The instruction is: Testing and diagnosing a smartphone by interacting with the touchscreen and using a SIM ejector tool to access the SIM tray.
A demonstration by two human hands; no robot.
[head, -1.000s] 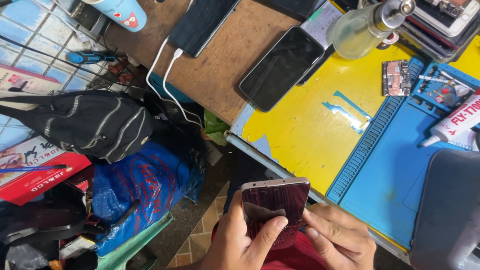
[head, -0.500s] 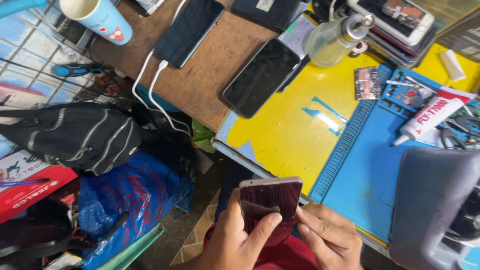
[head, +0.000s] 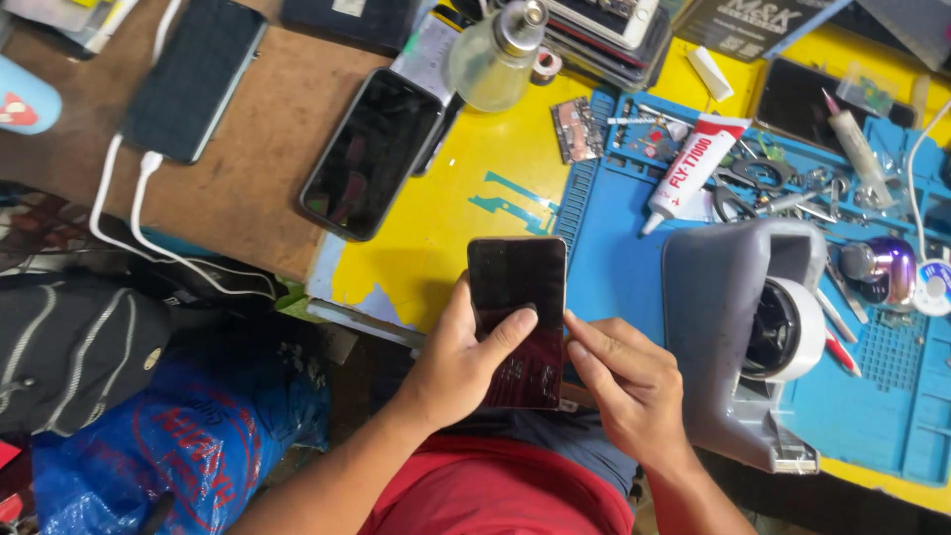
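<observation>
Cluttered tabletop (head: 446,198), brown then yellow, runs rightward to a blue mat (head: 614,267). Below its edge, the left hand (head: 461,362) clamps a dark phone (head: 517,322), thumb across the glass; the right hand (head: 624,381) pinches its side. Steady grip, light fingertip pressure seems best.

Blue cup (head: 25,99) cut off at left edge, phone's (head: 517,322) lower edge (behind fingers) hidden
</observation>
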